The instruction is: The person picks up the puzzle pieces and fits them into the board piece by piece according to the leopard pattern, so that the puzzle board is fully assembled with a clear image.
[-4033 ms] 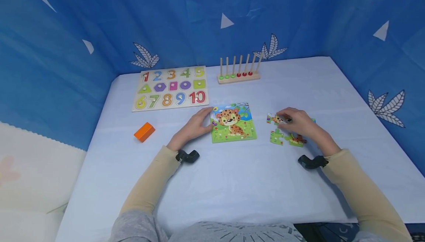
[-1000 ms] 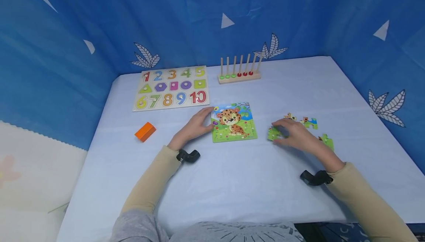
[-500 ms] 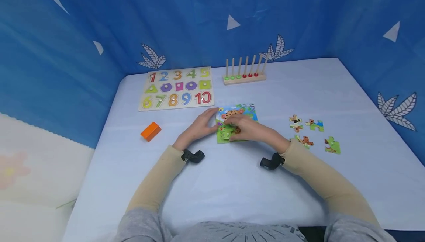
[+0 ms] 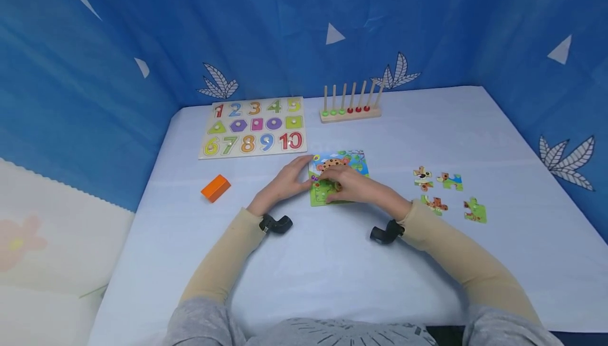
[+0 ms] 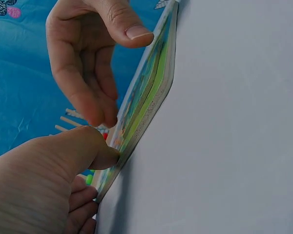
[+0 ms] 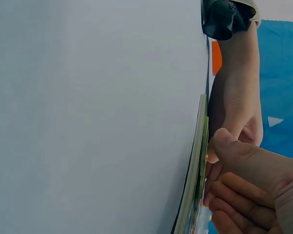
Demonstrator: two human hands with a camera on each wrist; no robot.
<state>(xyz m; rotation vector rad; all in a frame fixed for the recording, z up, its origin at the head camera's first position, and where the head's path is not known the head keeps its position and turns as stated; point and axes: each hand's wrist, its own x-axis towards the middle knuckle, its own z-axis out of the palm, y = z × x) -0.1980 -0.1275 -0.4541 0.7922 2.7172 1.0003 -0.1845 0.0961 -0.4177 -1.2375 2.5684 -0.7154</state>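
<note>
A square jigsaw board (image 4: 360, 162) with a spotted cub picture lies flat in the middle of the table. My left hand (image 4: 285, 181) holds its left edge, thumb and index finger against the side. Over the board's lower left is my right hand (image 4: 353, 182), thumb and fingers apart. Between them a green patch (image 4: 320, 193) shows, where a corner piece seems to lie. In the left wrist view, the right hand's fingertips (image 5: 107, 114) stand clear of the board. Several loose jigsaw pieces lie to the right, including a cub-face piece (image 4: 423, 178) and a green piece (image 4: 475, 210).
A number puzzle board (image 4: 253, 127) lies at the back left. Beside it stands a wooden peg rack (image 4: 351, 115) with green and red beads. An orange block (image 4: 216, 188) sits left of my left hand. Blue curtains (image 4: 285, 29) hang behind the table.
My right hand has carried a green piece left from the loose pieces onto the board. Over the last half second it has stayed there, shifting slightly. The left hand keeps its place.
</note>
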